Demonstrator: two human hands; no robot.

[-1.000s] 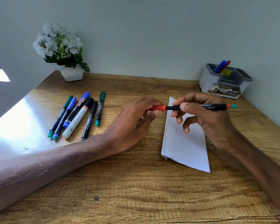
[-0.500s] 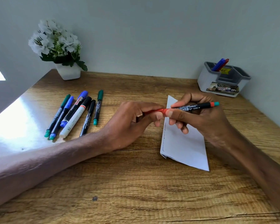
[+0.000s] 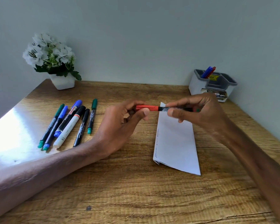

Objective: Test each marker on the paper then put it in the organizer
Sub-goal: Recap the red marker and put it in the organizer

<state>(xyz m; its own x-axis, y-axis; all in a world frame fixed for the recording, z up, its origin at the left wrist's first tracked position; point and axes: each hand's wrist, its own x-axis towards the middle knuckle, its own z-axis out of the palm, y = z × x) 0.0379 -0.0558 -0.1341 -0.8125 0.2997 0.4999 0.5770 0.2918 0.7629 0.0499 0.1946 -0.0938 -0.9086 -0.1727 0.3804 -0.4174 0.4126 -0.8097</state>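
the left hand [image 3: 120, 125] pinched the red cap [image 3: 146, 108] and the right hand [image 3: 199, 113] gripped the black barrel of the marker [image 3: 163, 108], level above the far end of the folded paper [image 3: 176, 143]; a hard tug could, i judged, smear the nib across fingers or drop the cap.

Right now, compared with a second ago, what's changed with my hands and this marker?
The marker's coloured rear end, which stuck out past the right hand, now sits inside its curled fingers. The left hand still pinches the red cap, and more of the cap shows. Nothing was let go. The paper, the six loose markers and the organizer stayed put.
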